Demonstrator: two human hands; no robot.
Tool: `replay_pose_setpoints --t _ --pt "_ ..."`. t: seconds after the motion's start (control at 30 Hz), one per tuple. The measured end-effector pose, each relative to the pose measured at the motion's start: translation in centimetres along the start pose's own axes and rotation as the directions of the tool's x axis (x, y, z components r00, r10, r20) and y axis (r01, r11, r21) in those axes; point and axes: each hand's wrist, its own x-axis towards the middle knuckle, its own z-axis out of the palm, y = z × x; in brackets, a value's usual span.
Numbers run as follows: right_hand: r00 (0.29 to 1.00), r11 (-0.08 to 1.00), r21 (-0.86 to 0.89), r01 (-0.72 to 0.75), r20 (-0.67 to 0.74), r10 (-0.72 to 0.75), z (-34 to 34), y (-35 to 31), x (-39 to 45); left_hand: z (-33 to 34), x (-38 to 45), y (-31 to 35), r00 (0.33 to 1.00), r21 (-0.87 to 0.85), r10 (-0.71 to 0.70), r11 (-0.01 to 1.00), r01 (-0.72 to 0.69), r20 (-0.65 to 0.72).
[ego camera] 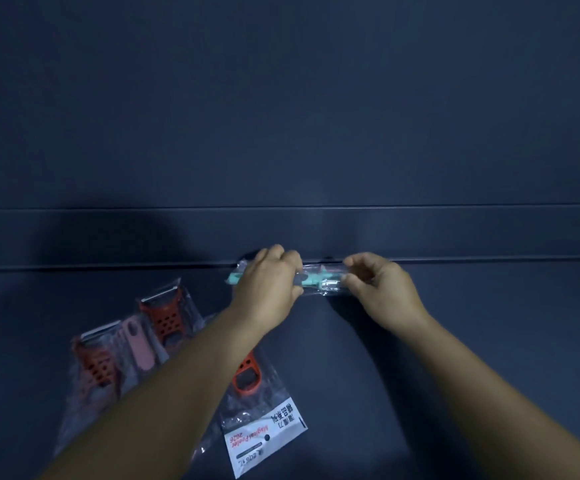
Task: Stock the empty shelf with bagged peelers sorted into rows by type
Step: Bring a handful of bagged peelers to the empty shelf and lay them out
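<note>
Your left hand (267,282) and right hand (378,289) both pinch the mint-green peeler in its clear plastic bag (312,280) at the dark shelf's back ledge (108,237). It looks light and slippery—grip the stiff handle through the film, not the loose ends.

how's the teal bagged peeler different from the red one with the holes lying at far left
The teal bagged peeler is gripped at both ends by the left hand and right hand, lying crosswise at the back of the shelf. The red perforated peeler lies untouched in the loose pile, pointing front to back. Both are in clear bags.
</note>
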Motion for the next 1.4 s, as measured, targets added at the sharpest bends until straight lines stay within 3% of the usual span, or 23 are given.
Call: replay_pose_setpoints --t 0.13,0.43,0.77,0.93,1.17,1.4 --pt "0.999 0.991 -0.130 -0.023 0.023 0.027 0.3 0.6 0.0 0.6 -0.3 0.1 0.995 0.000 0.001 1.000 -0.001 0.101" --pt "0.998 0.958 -0.287 -0.002 0.057 0.020 0.5 0.3 0.3 0.7 -0.7 -1.8 0.989 0.010 0.002 1.000 -0.003 0.145" --pt "0.998 0.927 -0.370 -0.066 -0.004 0.069 -1.0 1.3 1.1 1.8 1.9 0.4 0.985 0.041 0.067 0.996 -0.074 0.162" --pt "0.996 0.907 -0.414 0.077 -0.013 -0.091 -0.1 -0.5 -0.4 -0.1 0.3 -0.5 0.987 0.091 0.103 0.989 -0.115 0.125" --pt "0.950 0.905 -0.310 0.291 0.205 -0.235 4.7 -6.2 -4.6 -4.1 -5.7 -5.4 0.982 0.210 0.041 0.974 -0.080 0.184" --pt "0.899 0.898 -0.269 0.349 0.368 -0.239 9.4 -10.6 -9.1 -6.2 -12.0 -10.3 0.980 0.192 -0.058 0.981 0.021 0.192"
